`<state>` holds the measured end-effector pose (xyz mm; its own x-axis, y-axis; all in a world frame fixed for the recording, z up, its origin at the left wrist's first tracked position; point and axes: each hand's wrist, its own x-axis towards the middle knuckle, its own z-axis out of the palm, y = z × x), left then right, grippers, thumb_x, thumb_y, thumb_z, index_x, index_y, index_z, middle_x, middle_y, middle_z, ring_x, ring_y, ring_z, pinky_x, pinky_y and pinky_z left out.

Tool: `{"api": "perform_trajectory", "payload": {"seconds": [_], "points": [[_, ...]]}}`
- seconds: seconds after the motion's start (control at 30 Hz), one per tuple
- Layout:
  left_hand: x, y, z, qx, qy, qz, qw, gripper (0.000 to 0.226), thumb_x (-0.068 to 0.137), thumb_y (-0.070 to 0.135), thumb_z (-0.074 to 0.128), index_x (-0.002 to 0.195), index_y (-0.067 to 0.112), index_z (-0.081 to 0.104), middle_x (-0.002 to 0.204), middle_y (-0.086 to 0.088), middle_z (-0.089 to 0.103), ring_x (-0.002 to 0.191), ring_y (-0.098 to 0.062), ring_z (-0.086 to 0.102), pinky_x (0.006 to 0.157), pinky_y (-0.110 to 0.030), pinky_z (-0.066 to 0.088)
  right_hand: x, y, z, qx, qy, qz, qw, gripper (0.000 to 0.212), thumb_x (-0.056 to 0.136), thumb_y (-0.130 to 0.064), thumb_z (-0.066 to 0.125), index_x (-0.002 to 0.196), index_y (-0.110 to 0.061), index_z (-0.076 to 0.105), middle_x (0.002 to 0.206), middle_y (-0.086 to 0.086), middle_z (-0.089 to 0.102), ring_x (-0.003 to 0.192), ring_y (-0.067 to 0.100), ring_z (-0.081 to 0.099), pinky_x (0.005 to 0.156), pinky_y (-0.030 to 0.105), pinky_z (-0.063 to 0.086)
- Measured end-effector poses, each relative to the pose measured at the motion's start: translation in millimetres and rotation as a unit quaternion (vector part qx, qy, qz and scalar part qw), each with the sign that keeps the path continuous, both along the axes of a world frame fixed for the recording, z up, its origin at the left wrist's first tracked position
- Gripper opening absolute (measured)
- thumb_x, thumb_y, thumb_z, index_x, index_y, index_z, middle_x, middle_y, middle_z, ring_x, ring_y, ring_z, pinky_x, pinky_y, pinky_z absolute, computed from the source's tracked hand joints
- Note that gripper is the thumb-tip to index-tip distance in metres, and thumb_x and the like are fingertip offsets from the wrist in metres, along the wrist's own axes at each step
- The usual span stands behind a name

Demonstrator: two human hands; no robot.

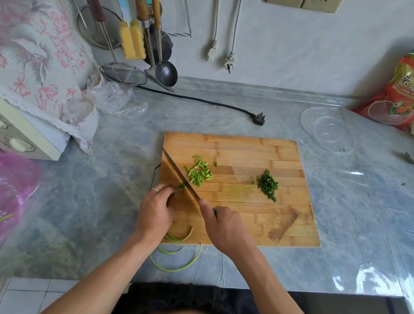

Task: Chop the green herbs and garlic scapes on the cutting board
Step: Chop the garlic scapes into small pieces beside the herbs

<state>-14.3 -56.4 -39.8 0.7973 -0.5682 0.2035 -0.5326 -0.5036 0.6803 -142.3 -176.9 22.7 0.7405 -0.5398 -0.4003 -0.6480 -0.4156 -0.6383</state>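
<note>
Presently the left hand pinches a bunch of garlic scapes against the near-left corner of the bamboo cutting board, while the right hand grips the handle of a kitchen knife, forefinger laid along its spine. The scapes' long axis runs from the fingertips back toward the person, their curled tails overhanging the near edge; the blade crosses the protruding tips, so the left hand is nearer. Beyond the blade lie cut scape pieces, and further right a pile of chopped herbs.
</note>
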Motion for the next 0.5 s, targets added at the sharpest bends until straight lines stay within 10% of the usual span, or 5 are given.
{"api": "perform_trajectory", "payload": {"seconds": [0.5], "points": [[-1.1, 3.1, 2.6, 0.049, 0.01, 0.011, 0.999, 0.032, 0.076, -0.005, 0.069, 0.105, 0.007, 0.073, 0.103, -0.005, 0.066, 0.091, -0.025, 0.065, 0.075, -0.038, 0.056, 1.9, -1.3, 2.4, 0.041, -0.017, -0.011, 0.999, 0.069, 0.096, -0.065, 0.03, 0.064, -0.006, 0.047, 0.057, 0.008, 0.047, 0.052, 0.021, 0.042, 0.054, 0.034, 0.034]]}}
